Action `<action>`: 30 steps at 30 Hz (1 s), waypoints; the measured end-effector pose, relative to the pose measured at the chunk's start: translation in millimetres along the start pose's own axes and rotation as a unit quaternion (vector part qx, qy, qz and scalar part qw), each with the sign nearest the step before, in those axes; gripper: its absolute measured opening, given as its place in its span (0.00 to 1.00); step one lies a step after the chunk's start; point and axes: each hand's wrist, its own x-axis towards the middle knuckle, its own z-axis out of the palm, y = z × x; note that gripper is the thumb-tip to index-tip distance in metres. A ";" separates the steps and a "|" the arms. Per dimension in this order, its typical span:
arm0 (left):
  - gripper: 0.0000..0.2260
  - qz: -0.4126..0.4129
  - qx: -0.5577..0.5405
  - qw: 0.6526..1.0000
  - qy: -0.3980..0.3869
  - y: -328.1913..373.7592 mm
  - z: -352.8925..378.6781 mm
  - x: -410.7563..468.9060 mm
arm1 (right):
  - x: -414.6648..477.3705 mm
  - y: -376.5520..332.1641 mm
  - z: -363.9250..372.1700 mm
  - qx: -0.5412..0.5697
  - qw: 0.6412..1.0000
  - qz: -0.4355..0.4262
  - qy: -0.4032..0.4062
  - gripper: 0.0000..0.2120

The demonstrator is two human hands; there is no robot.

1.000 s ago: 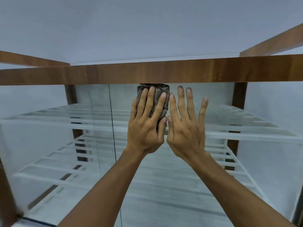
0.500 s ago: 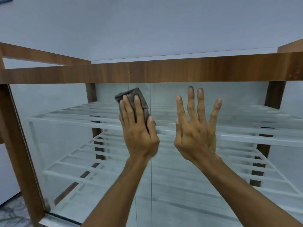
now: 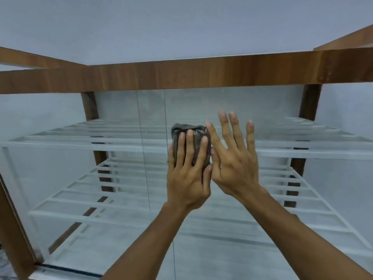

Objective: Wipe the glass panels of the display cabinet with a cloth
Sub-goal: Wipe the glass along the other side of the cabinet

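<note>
A display cabinet with a brown wooden frame (image 3: 201, 75) and glass front panels (image 3: 121, 178) fills the view. My left hand (image 3: 187, 172) presses a folded dark grey cloth (image 3: 195, 134) flat against the glass, fingers straight over it, just right of the seam between two panels. My right hand (image 3: 232, 158) lies flat on the glass right beside it, fingers spread, its thumb and index finger touching the cloth's right edge.
White slatted shelves (image 3: 101, 142) run inside the cabinet behind the glass. Wooden posts (image 3: 14, 229) stand at the left front corner and at the back. A pale grey wall rises above the top rail. A dark floor strip shows at the bottom left.
My left hand slid the cloth left from under the top rail, then down and right. It now sits lower, against my right hand, which stays flat on the glass.
</note>
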 end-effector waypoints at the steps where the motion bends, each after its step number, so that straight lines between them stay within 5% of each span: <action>1: 0.28 0.058 0.015 0.998 -0.005 -8.0 -0.4 10.7 | -7.2 4.9 -2.2 -0.001 1.000 0.008 0.002 0.28; 3: 0.28 0.056 0.021 0.998 0.020 -20.5 -5.0 34.5 | -17.2 15.0 -6.8 -0.005 1.000 0.024 0.005 0.27; 7: 0.28 -0.148 -0.008 0.987 0.069 21.2 1.3 36.7 | -27.0 36.4 -16.5 -0.024 0.999 0.042 0.010 0.26; 12: 0.27 0.093 0.014 0.996 -0.001 47.1 16.1 32.1 | -34.8 69.8 -32.8 -0.055 0.997 0.060 0.010 0.27; 16: 0.27 -0.099 -0.004 0.993 0.068 87.6 22.9 45.3 | -46.0 107.1 -52.0 -0.067 0.995 0.079 0.015 0.25; 22: 0.26 0.073 0.007 0.997 -0.005 134.0 46.0 27.2 | -66.5 153.3 -75.6 -0.062 0.995 0.076 0.013 0.25; 27: 0.27 -0.076 -0.015 0.996 0.050 196.5 49.8 80.7 | -82.1 191.5 -95.7 -0.063 0.997 0.052 -0.004 0.25; 30: 0.27 0.031 -0.016 0.999 0.014 225.4 62.4 67.6 | -85.3 208.6 -103.2 -0.059 0.997 0.049 0.001 0.25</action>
